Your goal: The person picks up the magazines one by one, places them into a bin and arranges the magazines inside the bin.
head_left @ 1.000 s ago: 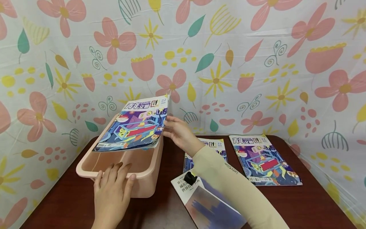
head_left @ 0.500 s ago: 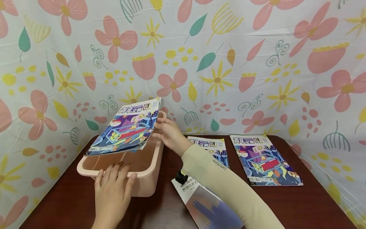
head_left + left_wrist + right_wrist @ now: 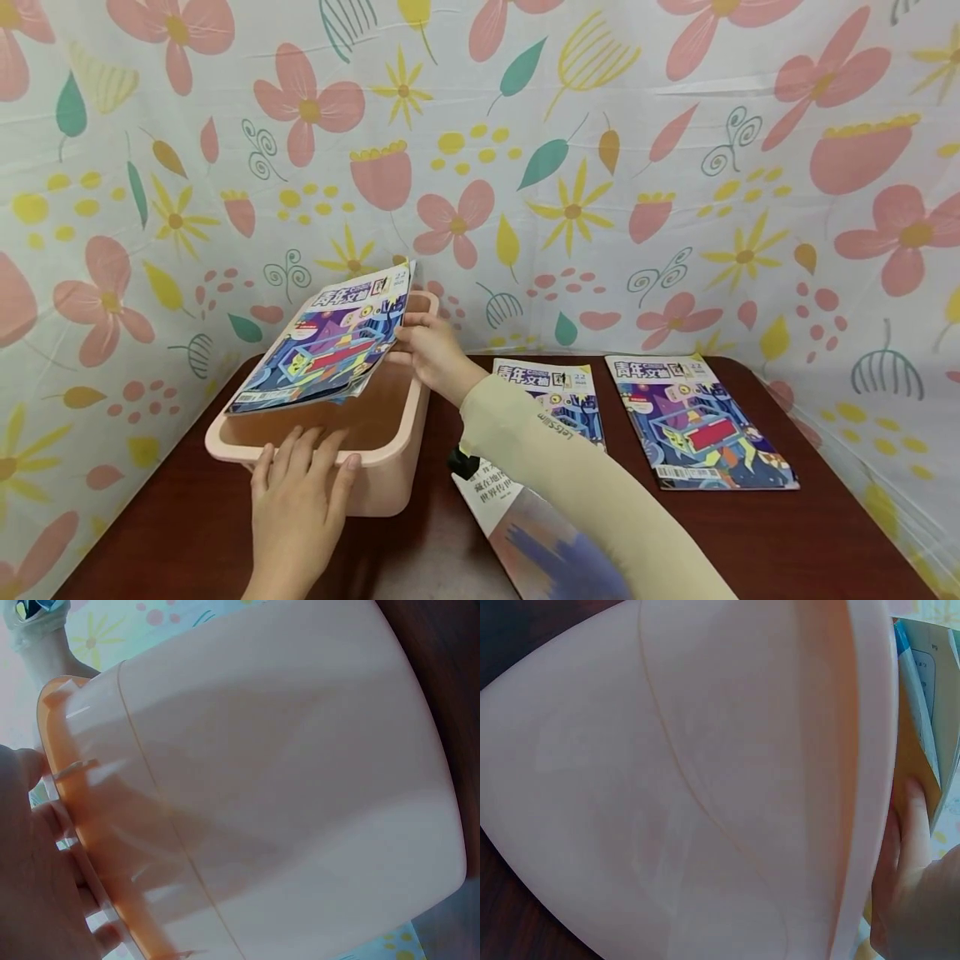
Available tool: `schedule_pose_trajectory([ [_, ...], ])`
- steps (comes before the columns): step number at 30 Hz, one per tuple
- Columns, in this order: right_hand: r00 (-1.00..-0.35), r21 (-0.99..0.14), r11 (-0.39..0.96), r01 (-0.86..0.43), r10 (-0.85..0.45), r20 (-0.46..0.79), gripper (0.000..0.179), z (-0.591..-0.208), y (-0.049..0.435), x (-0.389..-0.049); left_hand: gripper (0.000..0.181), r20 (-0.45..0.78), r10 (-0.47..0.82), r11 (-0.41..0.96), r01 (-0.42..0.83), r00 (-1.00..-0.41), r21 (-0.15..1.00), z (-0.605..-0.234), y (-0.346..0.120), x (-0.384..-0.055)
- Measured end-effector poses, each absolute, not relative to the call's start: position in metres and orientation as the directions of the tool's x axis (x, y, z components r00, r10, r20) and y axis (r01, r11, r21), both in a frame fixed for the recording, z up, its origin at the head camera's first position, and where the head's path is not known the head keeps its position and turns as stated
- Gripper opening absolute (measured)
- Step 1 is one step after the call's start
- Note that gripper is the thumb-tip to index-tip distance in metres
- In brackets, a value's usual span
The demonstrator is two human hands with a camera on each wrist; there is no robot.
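Observation:
A magazine [image 3: 326,342] with a purple and blue illustrated cover is tilted over the pink plastic bin [image 3: 375,492]. My right hand [image 3: 435,354] grips its right edge, thumb on the cover side. Its lower right corner fans out into loose page edges. In the right wrist view, the magazine's pages [image 3: 934,682] spread just beyond the bin rim, and my right fingers [image 3: 915,832] are against them. My left hand [image 3: 300,508] hooks its fingers over the near rim of the bin. From the left wrist, these fingers [image 3: 52,817] disappear behind the rim.
Two magazines with the same cover lie on the dark wooden table [image 3: 825,550]: one magazine [image 3: 551,387] behind my right sleeve, another magazine [image 3: 701,425] farther right. A white and purple book [image 3: 525,533] lies in front, partly under my forearm. A floral curtain [image 3: 600,167] hangs behind.
My right hand has moved left and slightly down with the magazine, bringing its lower edge closer to the bin's left rim. My left hand stays on the near rim.

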State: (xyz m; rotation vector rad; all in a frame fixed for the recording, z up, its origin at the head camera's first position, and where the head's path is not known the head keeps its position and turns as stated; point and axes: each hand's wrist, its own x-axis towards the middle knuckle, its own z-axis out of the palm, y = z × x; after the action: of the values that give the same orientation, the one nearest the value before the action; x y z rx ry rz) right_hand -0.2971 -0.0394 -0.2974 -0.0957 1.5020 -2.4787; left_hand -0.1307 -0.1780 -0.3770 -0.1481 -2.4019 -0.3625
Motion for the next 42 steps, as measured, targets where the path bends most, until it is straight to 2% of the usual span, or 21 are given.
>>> schedule_pose_trajectory([
  [18,-0.964,-0.920,-0.333,0.207,-0.228,-0.134,0.041,-0.3023,-0.0403,-0.3018,0.037,0.671,0.008,0.955,0.205,-0.742,0.215,-0.3786,-0.1777,-0.1310],
  [32,-0.979,-0.964,-0.229,0.135,-0.179,-0.095,0.033,-0.3057,-0.0453,-0.2994,0.037,0.706,0.014,0.950,0.229,-0.708,0.211,-0.3800,-0.1765,-0.1319],
  [42,-0.976,-0.963,-0.222,0.156,-0.185,-0.116,0.034,-0.3035,-0.0466,-0.2994,0.037,0.709,0.015,0.949,0.233,-0.706,0.212,-0.3799,-0.1773,-0.1320],
])
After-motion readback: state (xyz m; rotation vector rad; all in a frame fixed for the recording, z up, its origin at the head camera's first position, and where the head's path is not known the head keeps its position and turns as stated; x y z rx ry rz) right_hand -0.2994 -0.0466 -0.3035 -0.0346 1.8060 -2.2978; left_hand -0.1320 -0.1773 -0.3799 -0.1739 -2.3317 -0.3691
